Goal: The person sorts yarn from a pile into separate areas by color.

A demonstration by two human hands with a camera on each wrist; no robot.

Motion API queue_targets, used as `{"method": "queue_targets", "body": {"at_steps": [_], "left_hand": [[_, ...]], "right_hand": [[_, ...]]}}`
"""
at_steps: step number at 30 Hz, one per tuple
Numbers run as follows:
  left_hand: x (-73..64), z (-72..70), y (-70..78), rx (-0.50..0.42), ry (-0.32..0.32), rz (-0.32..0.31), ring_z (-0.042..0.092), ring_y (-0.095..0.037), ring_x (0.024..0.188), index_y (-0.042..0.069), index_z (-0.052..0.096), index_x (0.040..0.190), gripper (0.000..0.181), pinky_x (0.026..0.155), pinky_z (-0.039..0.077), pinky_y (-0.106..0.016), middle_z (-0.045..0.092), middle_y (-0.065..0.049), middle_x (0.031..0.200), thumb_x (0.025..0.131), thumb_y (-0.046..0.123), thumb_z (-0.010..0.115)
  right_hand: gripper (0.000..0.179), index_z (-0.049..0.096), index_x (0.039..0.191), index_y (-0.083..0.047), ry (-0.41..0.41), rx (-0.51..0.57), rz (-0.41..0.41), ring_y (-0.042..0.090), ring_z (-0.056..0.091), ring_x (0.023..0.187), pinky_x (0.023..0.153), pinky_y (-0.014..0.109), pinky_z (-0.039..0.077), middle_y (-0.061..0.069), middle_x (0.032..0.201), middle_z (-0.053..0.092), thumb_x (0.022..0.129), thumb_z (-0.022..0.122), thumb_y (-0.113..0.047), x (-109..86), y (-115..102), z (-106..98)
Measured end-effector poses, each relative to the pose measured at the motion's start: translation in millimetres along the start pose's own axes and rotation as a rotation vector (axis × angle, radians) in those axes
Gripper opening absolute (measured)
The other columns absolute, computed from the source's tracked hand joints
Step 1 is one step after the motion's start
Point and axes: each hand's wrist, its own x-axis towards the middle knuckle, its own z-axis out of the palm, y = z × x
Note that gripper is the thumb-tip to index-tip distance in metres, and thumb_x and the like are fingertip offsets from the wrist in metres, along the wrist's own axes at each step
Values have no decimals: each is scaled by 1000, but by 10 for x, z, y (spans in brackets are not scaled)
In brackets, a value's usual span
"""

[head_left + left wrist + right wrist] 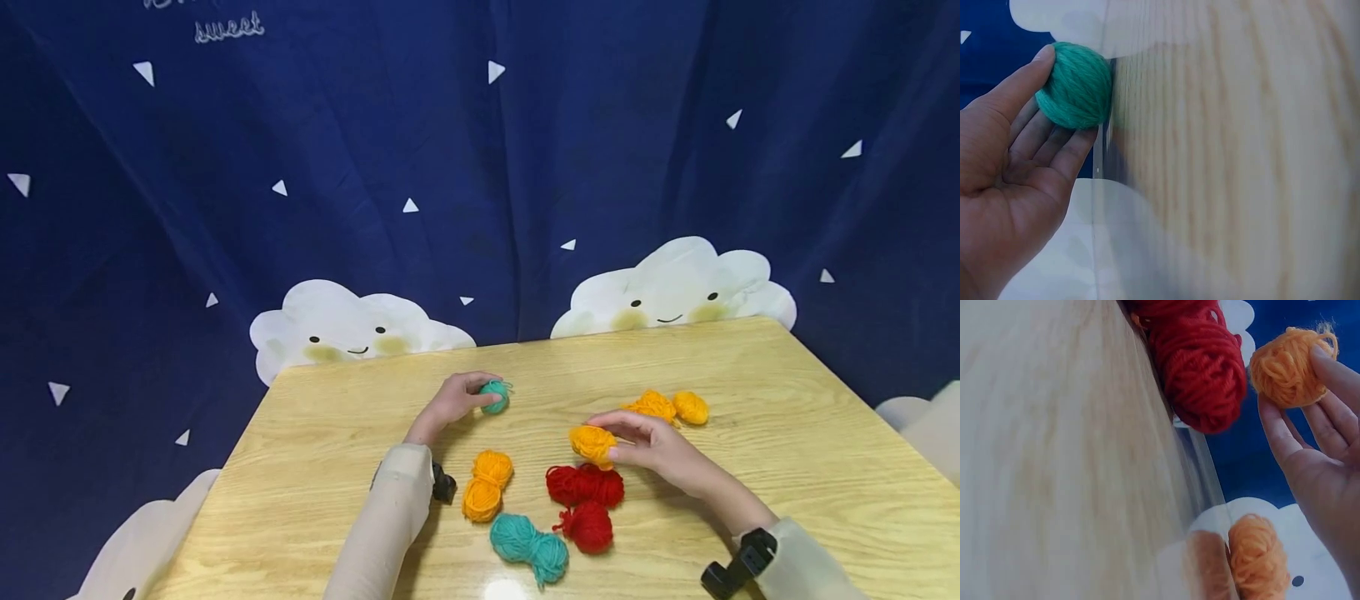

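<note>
Between thumb and fingers, my left hand (pixel 459 398) holds a small green ball of yarn (pixel 495 397) over the far middle of the table. The left wrist view shows that green ball (pixel 1077 86) pinched at the fingertips. My right hand (pixel 655 446) pinches an orange ball of yarn (pixel 592 444), just beyond a red yarn skein (pixel 585 485). In the right wrist view the orange ball (pixel 1288 369) is held up off the table, with loose strands at its top. A red ball of yarn (pixel 589 527) lies on the near side of the red skein.
An orange skein (pixel 487 486) lies right of my left forearm, and a green skein (pixel 529 547) is nearer me. Behind my right hand are another orange skein (pixel 652 405) and an orange ball (pixel 691 407). A dark blue curtain (pixel 480 167) hangs behind the wooden table (pixel 300 467).
</note>
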Motion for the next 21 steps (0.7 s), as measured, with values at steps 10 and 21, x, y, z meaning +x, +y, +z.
{"method": "queue_targets", "body": {"at_steps": [10, 21], "left_hand": [[-18, 16, -17, -17, 1, -8, 61, -25, 122, 13, 65, 128, 38, 102, 51, -40, 66, -8, 128, 92, 25, 68], [-15, -12, -10, -13, 2, 8, 62, -26, 121, 11, 65, 128, 39, 101, 51, -39, 66, -10, 129, 92, 25, 68]], "right_hand": [[38, 58, 133, -10, 50, -47, 37, -16, 48, 119, 96, 8, 42, -18, 131, 58, 96, 62, -17, -141, 66, -177], [41, 58, 134, -11, 111, -104, 76, -20, 46, 117, 94, 6, 41, -17, 133, 56, 95, 64, -23, -235, 80, -350]]}}
